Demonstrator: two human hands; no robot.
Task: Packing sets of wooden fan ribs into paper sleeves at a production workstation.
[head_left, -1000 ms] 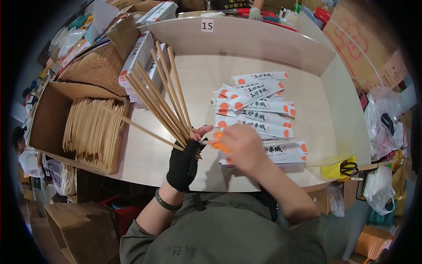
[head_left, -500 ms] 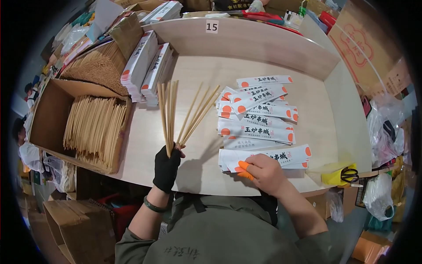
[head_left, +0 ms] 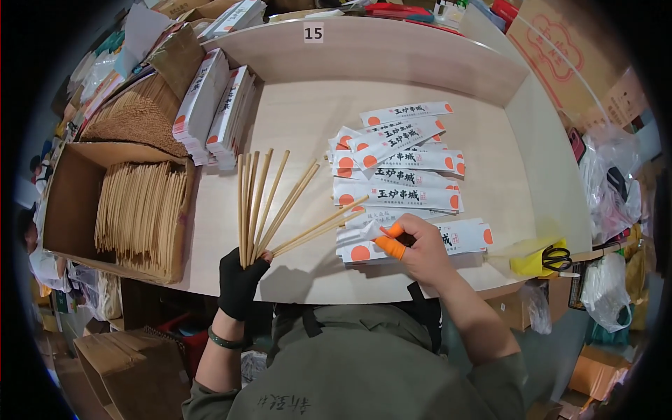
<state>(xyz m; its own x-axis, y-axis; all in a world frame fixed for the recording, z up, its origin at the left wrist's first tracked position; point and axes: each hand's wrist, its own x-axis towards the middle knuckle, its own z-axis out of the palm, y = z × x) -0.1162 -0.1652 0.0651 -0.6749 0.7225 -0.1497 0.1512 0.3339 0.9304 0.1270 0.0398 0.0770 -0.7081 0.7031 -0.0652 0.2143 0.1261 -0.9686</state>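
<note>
My left hand (head_left: 241, 280), in a black fingerless glove, is closed around a fan of several wooden chopsticks (head_left: 269, 199). Two of them lean away to the right, their tips over the printed paper sleeves. Orange finger covers sit on the thumb and a finger of my right hand (head_left: 427, 253). That hand pinches a white paper chopstick sleeve (head_left: 362, 232), its paper bent up at the fingertips, on the front stack of sleeves (head_left: 467, 236). Behind it lies an overlapping pile of filled-looking white sleeves (head_left: 395, 194) with orange dots; whether they hold chopsticks is hard to tell.
At left, a cardboard box (head_left: 187, 231) holds many chopsticks (head_left: 140, 217), with another bundle (head_left: 133, 112) behind. Stacked sleeves (head_left: 201, 105) stand beside them. Raised panels (head_left: 406, 52) border the table. Black-handled scissors (head_left: 557, 259) sit in a yellow holder at the right edge.
The chopsticks in my left hand have spread wider, two now tilting right toward the sleeves. My right hand has lifted a sleeve's paper between its fingertips. The whole view has shifted slightly.
</note>
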